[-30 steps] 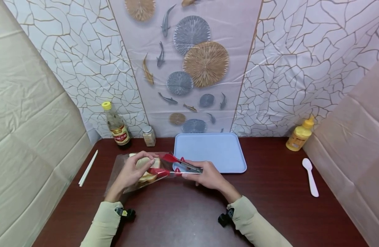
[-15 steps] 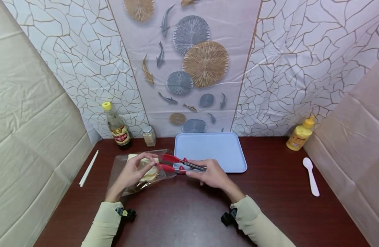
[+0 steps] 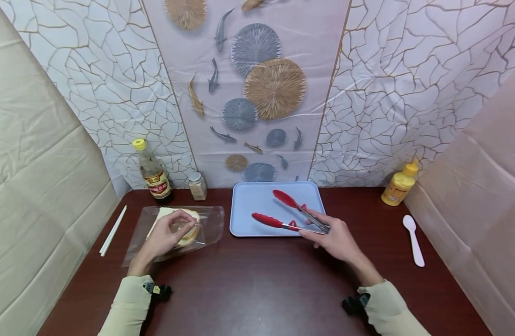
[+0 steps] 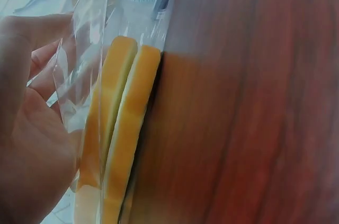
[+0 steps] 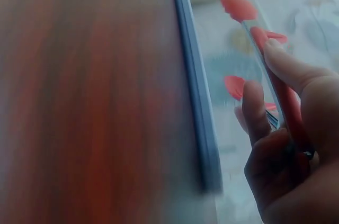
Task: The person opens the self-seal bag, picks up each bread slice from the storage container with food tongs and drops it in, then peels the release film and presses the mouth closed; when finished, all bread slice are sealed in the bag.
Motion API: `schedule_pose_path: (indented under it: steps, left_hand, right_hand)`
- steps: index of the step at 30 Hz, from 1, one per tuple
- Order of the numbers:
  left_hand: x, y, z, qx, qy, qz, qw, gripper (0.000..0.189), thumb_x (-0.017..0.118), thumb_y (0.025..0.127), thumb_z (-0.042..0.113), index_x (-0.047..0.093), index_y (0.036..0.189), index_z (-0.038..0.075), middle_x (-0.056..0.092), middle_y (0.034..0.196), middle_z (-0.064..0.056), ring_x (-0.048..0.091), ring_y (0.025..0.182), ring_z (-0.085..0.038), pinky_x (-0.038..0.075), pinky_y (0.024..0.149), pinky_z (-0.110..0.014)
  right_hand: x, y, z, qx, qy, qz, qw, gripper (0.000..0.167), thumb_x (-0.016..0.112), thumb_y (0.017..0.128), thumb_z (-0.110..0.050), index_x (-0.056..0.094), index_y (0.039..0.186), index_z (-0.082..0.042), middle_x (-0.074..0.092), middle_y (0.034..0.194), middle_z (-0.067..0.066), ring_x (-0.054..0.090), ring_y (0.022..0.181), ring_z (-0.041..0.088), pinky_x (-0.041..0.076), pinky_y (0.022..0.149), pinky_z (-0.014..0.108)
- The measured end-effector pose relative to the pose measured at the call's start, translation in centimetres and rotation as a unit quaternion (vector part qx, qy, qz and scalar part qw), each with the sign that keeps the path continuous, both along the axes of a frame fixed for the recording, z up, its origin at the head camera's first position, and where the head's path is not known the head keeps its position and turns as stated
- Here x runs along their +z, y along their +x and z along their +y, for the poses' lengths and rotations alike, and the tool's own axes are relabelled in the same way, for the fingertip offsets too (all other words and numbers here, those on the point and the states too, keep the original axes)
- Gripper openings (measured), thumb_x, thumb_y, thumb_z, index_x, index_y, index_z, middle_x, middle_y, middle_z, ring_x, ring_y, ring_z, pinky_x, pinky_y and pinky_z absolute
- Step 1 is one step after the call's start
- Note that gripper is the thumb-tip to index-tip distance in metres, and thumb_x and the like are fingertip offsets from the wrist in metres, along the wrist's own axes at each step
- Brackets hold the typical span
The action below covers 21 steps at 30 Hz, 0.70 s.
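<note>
A clear plastic bag (image 3: 214, 225) lies at the left of the table with slices of white bread (image 4: 139, 94) inside. My left hand (image 3: 162, 237) is over the bag and pinches its thin film between thumb and fingers. The left wrist view shows two slices side by side, their brown crusts against the plastic. My right hand (image 3: 336, 239) holds metal tongs with red tips (image 3: 269, 220). The tongs are spread apart above the front of the pale blue tray (image 3: 246, 200), with nothing between their tips.
A dark sauce bottle (image 3: 156, 175) and a small spice jar (image 3: 197, 186) stand at the back left. White chopsticks (image 3: 113, 231) lie at the left edge. On the right are a yellow squeeze bottle (image 3: 399, 185) and a white spoon (image 3: 414, 240).
The tongs have come out of the bag and moved right with my right hand, spreading wider over the tray. My left hand stays at the bag, which lies flatter.
</note>
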<state>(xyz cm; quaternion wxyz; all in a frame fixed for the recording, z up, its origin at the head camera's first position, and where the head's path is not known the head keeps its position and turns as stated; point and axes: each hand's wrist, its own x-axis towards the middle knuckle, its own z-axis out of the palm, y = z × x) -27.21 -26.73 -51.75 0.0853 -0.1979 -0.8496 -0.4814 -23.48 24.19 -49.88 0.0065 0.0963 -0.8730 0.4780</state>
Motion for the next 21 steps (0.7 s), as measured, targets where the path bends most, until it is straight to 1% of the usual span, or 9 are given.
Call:
schedule_pose_path:
  steps: [3, 7, 9, 12, 14, 16, 19, 21]
  left_hand:
    - [0.1, 0.2, -0.4, 0.004, 0.000, -0.005, 1.0000, 0.006, 0.079, 0.101, 0.016, 0.076, 0.106, 0.015, 0.083, 0.101, -0.002, 0.075, 0.103, -0.009, 0.054, 0.092, -0.020]
    - [0.1, 0.2, -0.6, 0.003, 0.005, -0.010, 0.9999, 0.006, 0.078, 0.102, 0.018, 0.075, 0.107, 0.016, 0.083, 0.101, -0.003, 0.075, 0.102, -0.008, 0.053, 0.092, -0.021]
    - [-0.1, 0.2, -0.7, 0.001, 0.008, -0.011, 0.9999, 0.006, 0.078, 0.102, 0.019, 0.076, 0.107, 0.016, 0.083, 0.101, -0.003, 0.075, 0.103, -0.007, 0.053, 0.093, -0.020]
    - [-0.3, 0.2, -0.8, 0.002, 0.011, -0.014, 0.9998, 0.007, 0.078, 0.102, 0.020, 0.076, 0.107, 0.016, 0.084, 0.102, -0.003, 0.075, 0.105, -0.008, 0.053, 0.093, -0.020]
    - [-0.4, 0.3, -0.9, 0.004, 0.013, -0.017, 0.9998, 0.008, 0.078, 0.102, 0.021, 0.077, 0.107, 0.016, 0.084, 0.102, -0.003, 0.074, 0.106, -0.006, 0.053, 0.094, -0.019]
    - [-0.4, 0.3, -1.0, 0.006, 0.012, -0.018, 0.9997, 0.009, 0.079, 0.102, 0.022, 0.077, 0.108, 0.016, 0.084, 0.103, -0.003, 0.073, 0.106, -0.004, 0.053, 0.094, -0.019]
    - [-0.3, 0.2, -0.9, 0.003, 0.012, -0.018, 0.9998, 0.009, 0.079, 0.102, 0.021, 0.077, 0.109, 0.016, 0.083, 0.105, -0.004, 0.074, 0.105, -0.005, 0.052, 0.095, -0.018]
    - [-0.3, 0.2, -0.9, 0.004, 0.008, -0.015, 0.9999, 0.009, 0.080, 0.101, 0.021, 0.078, 0.109, 0.017, 0.082, 0.105, -0.003, 0.074, 0.105, -0.006, 0.053, 0.095, -0.019]
  right_hand:
    - [-0.4, 0.6, 2.9, -0.023, 0.011, 0.002, 0.9997, 0.075, 0.088, 0.092, -0.047, 0.058, 0.156, -0.021, 0.076, 0.094, 0.014, 0.073, 0.063, 0.021, 0.054, 0.055, 0.029]
    - [-0.6, 1.2, 6.9, -0.061, 0.034, 0.001, 0.9976, 0.077, 0.083, 0.096, -0.048, 0.054, 0.159, -0.015, 0.078, 0.095, 0.012, 0.074, 0.066, 0.020, 0.055, 0.060, 0.029]
    - [-0.6, 1.3, 8.9, -0.088, 0.053, -0.005, 0.9947, 0.080, 0.081, 0.096, -0.052, 0.053, 0.160, -0.013, 0.079, 0.090, 0.012, 0.075, 0.067, 0.020, 0.053, 0.062, 0.028]
    - [-0.6, 1.4, 11.2, -0.119, 0.072, -0.004, 0.9903, 0.081, 0.079, 0.097, -0.055, 0.052, 0.159, -0.009, 0.080, 0.095, 0.009, 0.074, 0.070, 0.017, 0.050, 0.066, 0.025]
    - [-0.7, 1.3, 12.4, -0.138, 0.080, 0.001, 0.9872, 0.080, 0.079, 0.097, -0.055, 0.054, 0.158, -0.008, 0.081, 0.097, 0.009, 0.074, 0.069, 0.014, 0.049, 0.067, 0.023]
    - [-0.9, 1.3, 13.3, -0.150, 0.090, 0.009, 0.9846, 0.080, 0.079, 0.097, -0.054, 0.054, 0.157, -0.006, 0.081, 0.102, 0.008, 0.072, 0.070, 0.010, 0.048, 0.068, 0.022]
    - [-1.2, 1.3, 14.4, -0.167, 0.102, 0.011, 0.9805, 0.083, 0.079, 0.097, -0.055, 0.054, 0.156, -0.004, 0.081, 0.108, 0.014, 0.069, 0.071, 0.005, 0.050, 0.066, 0.021]
    - [-1.4, 1.2, 14.8, -0.178, 0.111, 0.009, 0.9777, 0.085, 0.078, 0.097, -0.057, 0.052, 0.157, -0.002, 0.079, 0.114, 0.018, 0.066, 0.074, 0.002, 0.050, 0.067, 0.021]
